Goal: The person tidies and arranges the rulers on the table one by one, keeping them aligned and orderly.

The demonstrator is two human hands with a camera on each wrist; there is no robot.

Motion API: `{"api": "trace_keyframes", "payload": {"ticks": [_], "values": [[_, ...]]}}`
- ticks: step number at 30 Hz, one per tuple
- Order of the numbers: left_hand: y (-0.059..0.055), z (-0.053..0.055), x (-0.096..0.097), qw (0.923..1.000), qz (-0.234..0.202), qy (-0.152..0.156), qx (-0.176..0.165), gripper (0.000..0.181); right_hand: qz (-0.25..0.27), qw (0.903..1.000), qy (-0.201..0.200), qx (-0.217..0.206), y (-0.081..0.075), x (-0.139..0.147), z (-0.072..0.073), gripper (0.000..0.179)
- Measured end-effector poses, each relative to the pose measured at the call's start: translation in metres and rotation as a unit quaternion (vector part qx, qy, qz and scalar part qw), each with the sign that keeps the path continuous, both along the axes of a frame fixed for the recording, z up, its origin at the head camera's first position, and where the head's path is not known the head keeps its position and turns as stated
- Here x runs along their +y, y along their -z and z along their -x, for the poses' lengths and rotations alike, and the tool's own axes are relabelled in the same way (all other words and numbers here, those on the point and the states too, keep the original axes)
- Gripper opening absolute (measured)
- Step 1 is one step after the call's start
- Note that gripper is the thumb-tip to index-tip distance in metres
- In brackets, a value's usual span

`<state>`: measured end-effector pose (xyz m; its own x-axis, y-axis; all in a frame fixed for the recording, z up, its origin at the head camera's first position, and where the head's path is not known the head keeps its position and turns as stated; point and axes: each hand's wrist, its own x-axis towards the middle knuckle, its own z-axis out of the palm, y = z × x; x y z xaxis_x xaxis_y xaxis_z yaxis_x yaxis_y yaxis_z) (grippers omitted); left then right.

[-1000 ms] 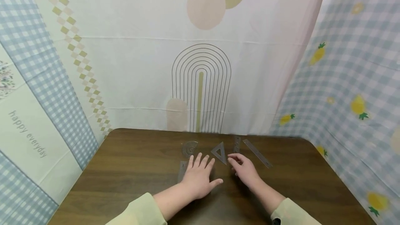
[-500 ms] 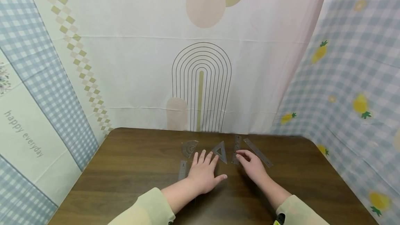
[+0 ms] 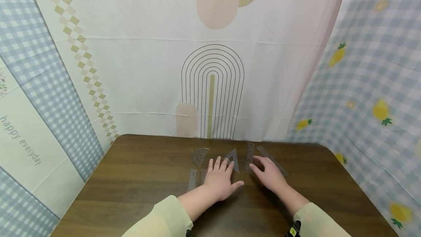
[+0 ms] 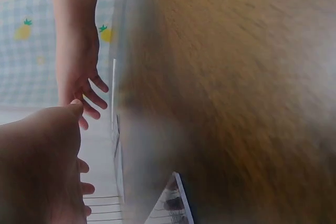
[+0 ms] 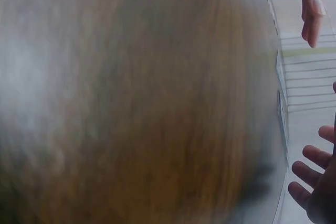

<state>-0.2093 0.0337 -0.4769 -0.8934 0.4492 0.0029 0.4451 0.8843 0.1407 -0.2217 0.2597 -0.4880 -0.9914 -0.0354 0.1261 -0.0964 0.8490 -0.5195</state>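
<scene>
My left hand (image 3: 219, 183), fingers straight and spread, hovers by a clear set square (image 3: 235, 164) and partly covers it in the head view. My right hand (image 3: 269, 174) hangs with loosely bent fingers beside a clear ruler with holes (image 3: 249, 156). The right wrist view shows those right fingers (image 5: 307, 166) apart, with nothing between them. Behind the right hand lies a slanted clear ruler (image 3: 264, 152), partly hidden. Left of the left hand lie another clear ruler (image 3: 192, 179) and a see-through piece (image 3: 203, 176) mostly hidden by that hand. A clear triangular piece (image 4: 173, 203) shows low in the left wrist view.
A clear protractor (image 3: 199, 156) lies toward the back of the brown wooden table (image 3: 131, 178). A white patterned cloth (image 3: 144, 83) hangs behind the table's back edge. A checked cloth with pineapples (image 3: 355, 127) hangs along the right side.
Both hands have shifted to the right. The left fingers now overlap the set square, and the right hand has moved off the holed ruler, baring more of it. The tools stay in place.
</scene>
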Motion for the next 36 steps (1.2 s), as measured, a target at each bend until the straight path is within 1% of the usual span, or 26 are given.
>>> {"api": "trace_keyframes", "payload": {"ticks": [2,5,9,14,20,24,28,36], "values": [[0.001,0.002,0.002,1.0,0.004,0.0,-0.005,0.087,-0.022,0.9997,0.0,0.001,0.001,0.002,0.001,0.06],[0.0,0.002,0.005,1.0,0.0,-0.002,-0.008,0.086,-0.05,0.9987,-0.006,0.008,0.003,0.005,0.004,0.063],[-0.002,0.003,0.008,1.0,0.0,-0.004,-0.005,0.084,-0.057,0.9982,-0.01,0.016,0.006,0.01,0.006,0.064],[-0.001,0.007,0.012,0.9999,0.004,-0.01,-0.006,0.083,-0.059,0.9978,-0.014,0.026,0.009,0.017,0.011,0.065],[0.002,0.011,0.018,0.9998,0.008,-0.019,-0.005,0.084,-0.08,0.9961,-0.016,0.033,0.013,0.025,0.02,0.066],[0.0,0.011,0.021,0.9997,0.012,-0.019,0.001,0.083,-0.097,0.9947,-0.012,0.031,0.015,0.029,0.025,0.066],[-0.001,0.013,0.025,0.9997,0.013,-0.021,0.004,0.083,-0.108,0.9937,-0.014,0.027,0.013,0.031,0.03,0.067],[0.009,0.023,0.031,0.9991,0.02,-0.039,-0.002,0.085,-0.12,0.9923,-0.024,0.019,0.005,0.033,0.04,0.07]]}}
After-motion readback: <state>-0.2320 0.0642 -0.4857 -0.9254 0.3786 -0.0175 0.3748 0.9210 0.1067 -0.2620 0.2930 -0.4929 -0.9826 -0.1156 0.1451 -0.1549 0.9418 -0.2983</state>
